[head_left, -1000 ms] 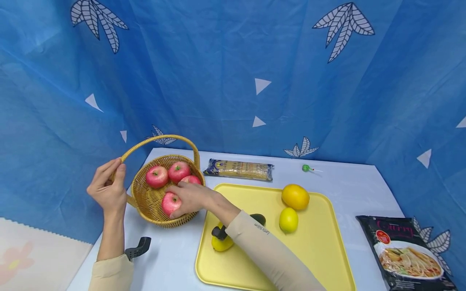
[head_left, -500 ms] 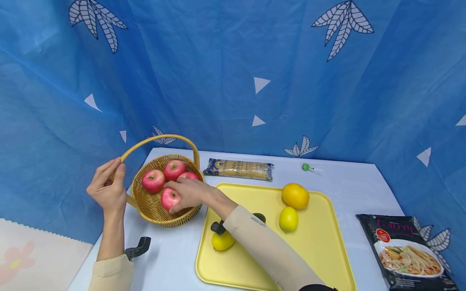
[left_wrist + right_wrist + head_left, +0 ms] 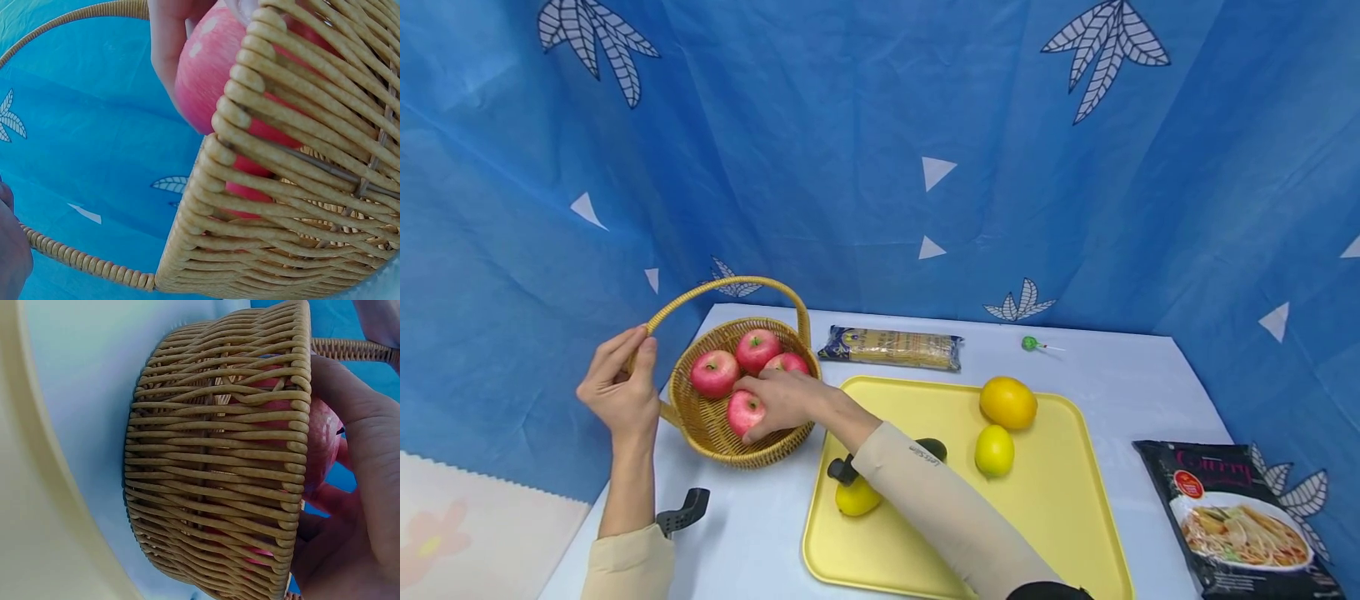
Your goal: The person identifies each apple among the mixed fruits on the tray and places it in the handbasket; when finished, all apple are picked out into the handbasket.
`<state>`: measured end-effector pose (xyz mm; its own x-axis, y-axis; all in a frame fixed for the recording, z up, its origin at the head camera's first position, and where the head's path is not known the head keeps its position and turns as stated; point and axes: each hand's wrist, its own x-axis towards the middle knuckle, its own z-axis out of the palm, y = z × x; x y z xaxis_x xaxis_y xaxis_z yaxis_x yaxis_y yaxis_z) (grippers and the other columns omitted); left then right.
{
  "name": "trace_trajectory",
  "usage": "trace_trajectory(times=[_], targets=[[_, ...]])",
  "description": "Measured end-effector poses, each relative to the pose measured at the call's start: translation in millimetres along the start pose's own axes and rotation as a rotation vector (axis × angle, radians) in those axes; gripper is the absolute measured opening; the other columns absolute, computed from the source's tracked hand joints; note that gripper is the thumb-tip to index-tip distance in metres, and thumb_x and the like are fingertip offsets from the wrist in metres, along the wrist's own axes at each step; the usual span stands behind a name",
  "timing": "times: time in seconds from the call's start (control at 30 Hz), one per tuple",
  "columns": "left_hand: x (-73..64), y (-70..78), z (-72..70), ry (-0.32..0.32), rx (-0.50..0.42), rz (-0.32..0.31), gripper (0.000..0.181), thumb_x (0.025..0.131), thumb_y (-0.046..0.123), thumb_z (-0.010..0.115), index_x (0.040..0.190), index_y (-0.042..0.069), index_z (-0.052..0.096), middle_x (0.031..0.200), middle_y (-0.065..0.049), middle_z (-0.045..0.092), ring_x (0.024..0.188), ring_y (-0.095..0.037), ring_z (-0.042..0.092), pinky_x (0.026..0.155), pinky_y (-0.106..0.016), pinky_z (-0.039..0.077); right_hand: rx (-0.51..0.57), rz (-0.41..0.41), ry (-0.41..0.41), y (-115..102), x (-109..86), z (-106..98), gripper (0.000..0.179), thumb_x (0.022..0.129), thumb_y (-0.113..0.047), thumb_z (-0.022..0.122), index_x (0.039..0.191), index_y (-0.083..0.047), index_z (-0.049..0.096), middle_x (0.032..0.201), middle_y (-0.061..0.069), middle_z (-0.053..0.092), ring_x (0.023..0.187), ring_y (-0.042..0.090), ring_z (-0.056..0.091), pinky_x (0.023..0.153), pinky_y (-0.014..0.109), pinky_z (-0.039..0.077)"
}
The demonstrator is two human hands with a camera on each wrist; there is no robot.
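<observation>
A round wicker basket (image 3: 730,457) stands at the table's left, its tall arched handle (image 3: 733,282) raised. My left hand (image 3: 622,385) pinches the left side of that handle between thumb and fingers. Inside the basket my right hand (image 3: 787,402) grips a red apple (image 3: 744,412), thumb on the near side and fingers over the far side. In the right wrist view this apple (image 3: 322,440) shows just above the basket's rim. Behind it lie three more apples: one at left (image 3: 714,373), one at the back (image 3: 757,350) and one partly hidden by my right hand (image 3: 790,362).
A yellow tray (image 3: 1045,533) fills the middle, bearing a large orange-yellow fruit (image 3: 1008,403), a lemon (image 3: 995,451), another yellow fruit (image 3: 857,497) and a dark green item (image 3: 934,448) under my right sleeve. Beyond lie a noodle pack (image 3: 891,347) and a lollipop (image 3: 1032,343); a curry packet (image 3: 1232,517) lies right.
My right hand has shifted slightly left inside the basket with the apple in its grip. The two apples behind have slid left and back. My left hand stays on the handle.
</observation>
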<state>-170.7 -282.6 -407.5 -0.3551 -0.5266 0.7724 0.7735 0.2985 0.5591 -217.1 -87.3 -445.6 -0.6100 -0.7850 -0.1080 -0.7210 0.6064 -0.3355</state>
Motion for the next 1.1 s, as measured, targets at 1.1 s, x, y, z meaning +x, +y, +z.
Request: trace_trajectory(times=[1.1], targets=[[-1.0, 2.1, -2.0, 0.003, 0.025, -0.014, 0.015, 0.082, -0.012, 0.075, 0.097, -0.015, 0.073, 0.098, -0.014, 0.076, 0.087, -0.01, 0.07, 0.077, -0.013, 0.056, 0.043, 0.056, -0.013, -1.6, 4.4, 17.4, 0.079, 0.082, -0.061, 0.075, 0.151, -0.041, 0.04, 0.144, -0.011, 0.048, 0.13, 0.006, 0.045, 0.105, 0.033, 0.048]])
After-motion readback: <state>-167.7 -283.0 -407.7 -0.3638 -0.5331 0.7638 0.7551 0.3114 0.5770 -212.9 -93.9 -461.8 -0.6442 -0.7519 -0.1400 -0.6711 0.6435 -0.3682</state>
